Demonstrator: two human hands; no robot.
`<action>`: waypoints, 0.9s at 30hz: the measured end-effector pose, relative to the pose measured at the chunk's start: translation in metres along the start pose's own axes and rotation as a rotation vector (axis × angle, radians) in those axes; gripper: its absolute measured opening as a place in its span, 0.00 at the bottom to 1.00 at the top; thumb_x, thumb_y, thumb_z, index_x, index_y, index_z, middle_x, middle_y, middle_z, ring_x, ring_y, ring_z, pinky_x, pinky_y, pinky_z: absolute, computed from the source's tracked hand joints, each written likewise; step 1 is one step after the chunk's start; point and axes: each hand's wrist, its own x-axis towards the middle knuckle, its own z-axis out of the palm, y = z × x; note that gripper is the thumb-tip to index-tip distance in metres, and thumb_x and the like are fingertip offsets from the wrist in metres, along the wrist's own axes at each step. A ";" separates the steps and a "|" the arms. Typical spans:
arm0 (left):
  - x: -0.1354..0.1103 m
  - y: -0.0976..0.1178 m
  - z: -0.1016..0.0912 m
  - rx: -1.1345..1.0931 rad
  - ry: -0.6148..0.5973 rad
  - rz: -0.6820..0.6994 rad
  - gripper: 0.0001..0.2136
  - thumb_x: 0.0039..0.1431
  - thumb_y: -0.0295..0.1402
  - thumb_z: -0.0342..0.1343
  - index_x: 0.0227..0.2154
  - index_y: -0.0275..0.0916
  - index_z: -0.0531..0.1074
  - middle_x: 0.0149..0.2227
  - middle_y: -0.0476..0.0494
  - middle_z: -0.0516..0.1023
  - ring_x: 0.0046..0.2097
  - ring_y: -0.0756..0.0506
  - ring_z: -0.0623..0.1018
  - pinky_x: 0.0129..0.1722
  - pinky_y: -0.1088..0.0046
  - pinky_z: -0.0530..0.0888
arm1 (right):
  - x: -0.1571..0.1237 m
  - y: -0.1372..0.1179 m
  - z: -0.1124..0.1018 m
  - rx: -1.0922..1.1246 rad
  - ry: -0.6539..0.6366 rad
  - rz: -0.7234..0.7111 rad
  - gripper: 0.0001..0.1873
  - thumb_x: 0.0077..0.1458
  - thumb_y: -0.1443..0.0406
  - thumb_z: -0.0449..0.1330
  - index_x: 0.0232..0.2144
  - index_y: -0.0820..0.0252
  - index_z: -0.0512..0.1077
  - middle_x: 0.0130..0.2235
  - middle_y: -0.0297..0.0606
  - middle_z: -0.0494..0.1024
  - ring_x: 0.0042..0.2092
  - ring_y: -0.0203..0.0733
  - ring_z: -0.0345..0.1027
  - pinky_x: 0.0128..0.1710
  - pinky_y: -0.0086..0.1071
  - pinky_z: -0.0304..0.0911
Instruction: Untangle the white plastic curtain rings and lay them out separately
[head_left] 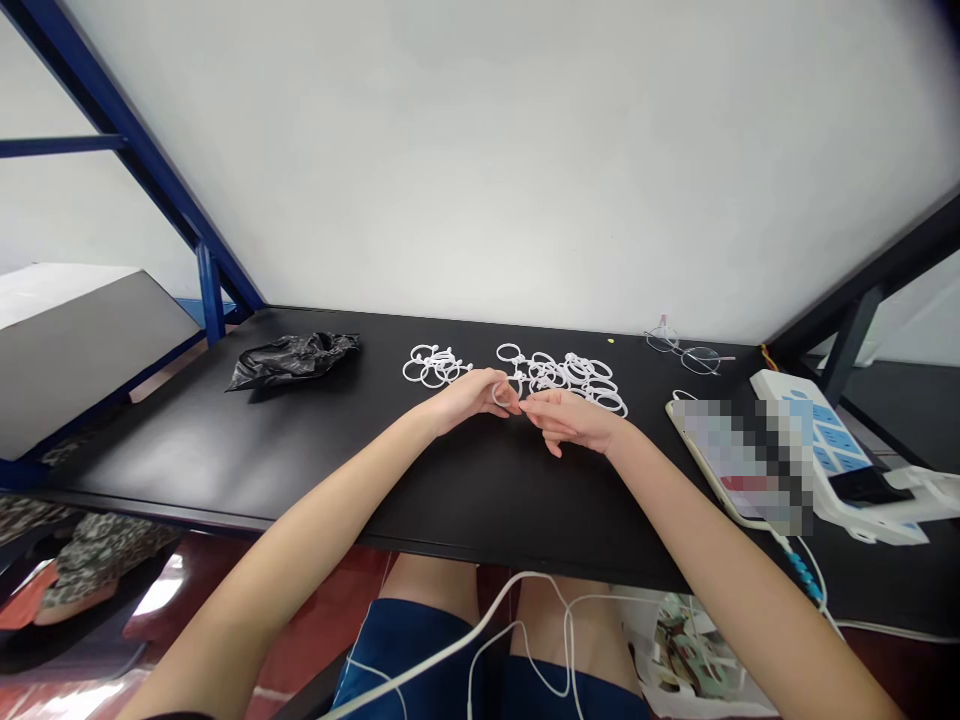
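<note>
My left hand (474, 394) and my right hand (571, 420) meet over the black table (225, 440), fingertips pinched together on a small white plastic ring (504, 396). Just behind the hands lies a large heap of white rings (574, 378). A smaller cluster of white rings (436, 365) lies to its left, close to my left hand.
A crumpled black plastic bag (292, 358) lies at the left of the table. Eyeglasses (686, 350) rest at the back right. A phone (739, 462) and a white-and-blue power strip (840, 450) sit at the right, with white cables hanging below the table edge.
</note>
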 end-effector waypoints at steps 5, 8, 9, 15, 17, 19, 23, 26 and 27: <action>-0.001 0.002 0.004 0.055 0.042 0.039 0.14 0.56 0.38 0.48 0.18 0.38 0.56 0.24 0.49 0.68 0.33 0.47 0.75 0.42 0.67 0.70 | 0.000 -0.004 0.002 0.062 0.057 -0.038 0.27 0.55 0.43 0.56 0.21 0.59 0.63 0.10 0.18 0.49 0.13 0.24 0.37 0.19 0.26 0.65; -0.001 0.000 0.007 0.129 0.067 0.085 0.15 0.57 0.39 0.48 0.18 0.38 0.56 0.21 0.52 0.62 0.30 0.50 0.71 0.40 0.69 0.70 | 0.003 -0.003 0.001 0.115 0.052 -0.013 0.33 0.58 0.39 0.45 0.18 0.58 0.59 0.10 0.19 0.46 0.12 0.25 0.36 0.19 0.27 0.65; 0.000 -0.001 0.008 0.158 0.065 0.100 0.15 0.56 0.38 0.48 0.17 0.38 0.55 0.21 0.52 0.61 0.29 0.50 0.69 0.39 0.70 0.70 | 0.004 -0.003 0.001 0.116 0.054 -0.014 0.34 0.59 0.38 0.43 0.18 0.58 0.58 0.11 0.19 0.46 0.13 0.25 0.36 0.19 0.28 0.65; 0.004 -0.010 0.011 0.235 0.024 0.177 0.19 0.60 0.39 0.45 0.15 0.39 0.53 0.19 0.53 0.55 0.26 0.52 0.65 0.37 0.68 0.71 | 0.005 -0.001 0.005 0.030 0.083 -0.046 0.35 0.59 0.39 0.42 0.15 0.58 0.57 0.11 0.21 0.46 0.13 0.26 0.37 0.20 0.29 0.66; 0.005 -0.012 0.011 0.243 0.032 0.196 0.19 0.60 0.39 0.45 0.15 0.40 0.53 0.19 0.53 0.55 0.27 0.51 0.67 0.37 0.68 0.71 | 0.005 -0.002 0.008 0.010 0.095 -0.064 0.33 0.60 0.40 0.44 0.15 0.57 0.56 0.11 0.21 0.47 0.13 0.26 0.37 0.19 0.28 0.66; 0.005 -0.012 0.011 0.261 0.041 0.215 0.19 0.60 0.39 0.44 0.15 0.40 0.52 0.19 0.53 0.55 0.27 0.51 0.66 0.36 0.69 0.70 | 0.005 -0.003 0.009 -0.007 0.110 -0.081 0.33 0.60 0.41 0.46 0.15 0.57 0.55 0.11 0.21 0.47 0.13 0.26 0.37 0.19 0.28 0.65; 0.003 -0.012 0.011 0.307 0.027 0.231 0.18 0.58 0.39 0.46 0.15 0.39 0.51 0.18 0.54 0.52 0.25 0.53 0.60 0.32 0.72 0.68 | 0.006 -0.003 0.013 -0.035 0.134 -0.106 0.33 0.60 0.42 0.47 0.13 0.56 0.52 0.11 0.21 0.46 0.12 0.26 0.39 0.17 0.28 0.65; 0.002 -0.013 0.012 0.364 0.027 0.239 0.18 0.58 0.39 0.45 0.15 0.39 0.54 0.18 0.53 0.55 0.24 0.53 0.60 0.30 0.73 0.66 | 0.008 0.001 0.016 -0.059 0.191 -0.132 0.34 0.59 0.42 0.50 0.12 0.56 0.50 0.11 0.22 0.47 0.12 0.26 0.41 0.15 0.26 0.62; 0.002 -0.014 0.012 0.384 0.030 0.243 0.18 0.58 0.39 0.45 0.15 0.38 0.54 0.18 0.53 0.56 0.24 0.53 0.60 0.30 0.74 0.66 | 0.009 0.002 0.017 -0.069 0.217 -0.144 0.34 0.58 0.42 0.50 0.11 0.56 0.50 0.11 0.23 0.47 0.12 0.25 0.42 0.13 0.26 0.61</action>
